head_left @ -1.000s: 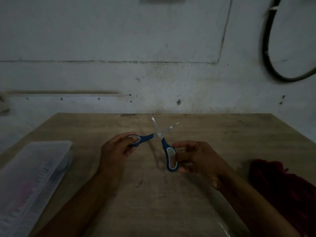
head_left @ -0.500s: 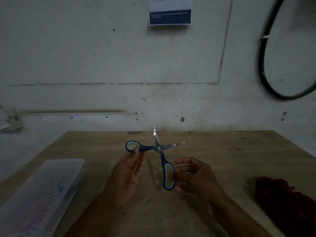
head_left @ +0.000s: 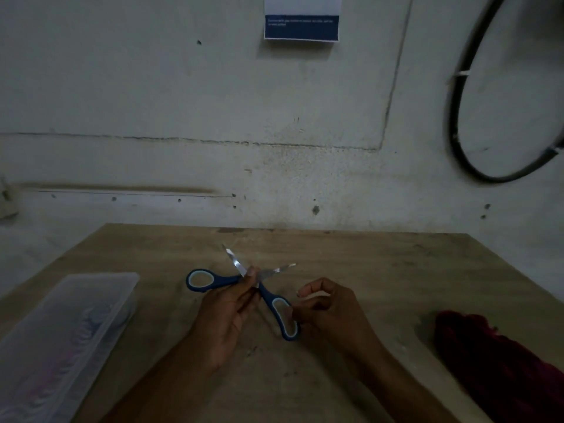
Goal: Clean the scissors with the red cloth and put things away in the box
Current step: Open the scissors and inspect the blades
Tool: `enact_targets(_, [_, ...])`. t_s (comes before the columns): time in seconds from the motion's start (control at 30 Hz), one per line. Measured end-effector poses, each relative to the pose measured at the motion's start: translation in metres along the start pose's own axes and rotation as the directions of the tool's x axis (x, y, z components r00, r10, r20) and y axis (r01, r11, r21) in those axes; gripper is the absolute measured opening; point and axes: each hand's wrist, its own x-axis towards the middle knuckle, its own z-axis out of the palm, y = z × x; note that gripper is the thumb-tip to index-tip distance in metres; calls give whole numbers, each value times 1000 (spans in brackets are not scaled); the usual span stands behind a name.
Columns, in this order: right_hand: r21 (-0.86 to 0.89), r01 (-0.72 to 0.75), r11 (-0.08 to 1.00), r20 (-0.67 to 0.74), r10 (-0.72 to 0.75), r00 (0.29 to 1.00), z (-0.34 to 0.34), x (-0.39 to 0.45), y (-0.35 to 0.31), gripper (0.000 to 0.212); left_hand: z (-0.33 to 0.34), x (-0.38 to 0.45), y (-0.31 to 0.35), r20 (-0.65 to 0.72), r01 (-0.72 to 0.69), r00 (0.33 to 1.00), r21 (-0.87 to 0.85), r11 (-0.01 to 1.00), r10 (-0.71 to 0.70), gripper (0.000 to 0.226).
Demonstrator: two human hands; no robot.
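Blue-handled scissors (head_left: pixel 213 280) are held spread wide above the middle of the wooden table (head_left: pixel 381 270), blades pointing away from me. My left hand (head_left: pixel 225 312) pinches them at the pivot, fingertips on the blades' base. My right hand (head_left: pixel 329 312) holds the near handle loop with thumb and fingers. The red cloth (head_left: pixel 488 355) lies bunched at the table's right edge, untouched. A translucent plastic box (head_left: pixel 61 331) sits at the left edge, something pale and pinkish inside.
The table ends at a stained white wall (head_left: pixel 183 117) bearing a blue-and-white notice (head_left: pixel 302 25). A black hoop (head_left: pixel 457 123) hangs on the wall at the upper right.
My left hand slid from the far handle loop to the pivot of the scissors. The view tilted up, so the table sits lower in frame. The right hand kept the near handle.
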Motion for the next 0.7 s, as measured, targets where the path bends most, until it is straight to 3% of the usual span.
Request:
enact_targets(0.13, [-81,23,996,36,-20,999,-9,-4,-9,30,0,-1,0,-8,12,1000,-29,1000,-13,19])
enact_targets(0.2, [-126,57,990,-18,-60,998,-21,-9,-13,27,-1,-2,1,8,4,1000,5,1000,-4,26])
enact_targets(0.3, [-434,98,895,-199,-202,959,-58,-28,-9,22,-1,-3,-1,45,-22,999,71,997,19,32])
enact_targets(0.43, [-648,-59,759,-401,-275,874,-128,-78,11,15,-2,0,-7,68,-54,997,165,985,44,53])
enact_targets(0.5, [-753,-222,619,-480,-288,829,-161,-95,23,36,-3,1,-9,85,-57,996,198,979,41,52])
enact_targets(0.6, [-831,-384,402,-476,-160,864,-187,-106,32,68,-1,-3,-10,115,-63,992,175,983,44,52])
enact_targets(0.7, [-832,-355,426,-424,-76,902,-193,-109,25,59,2,-7,-9,114,-71,992,161,984,53,55])
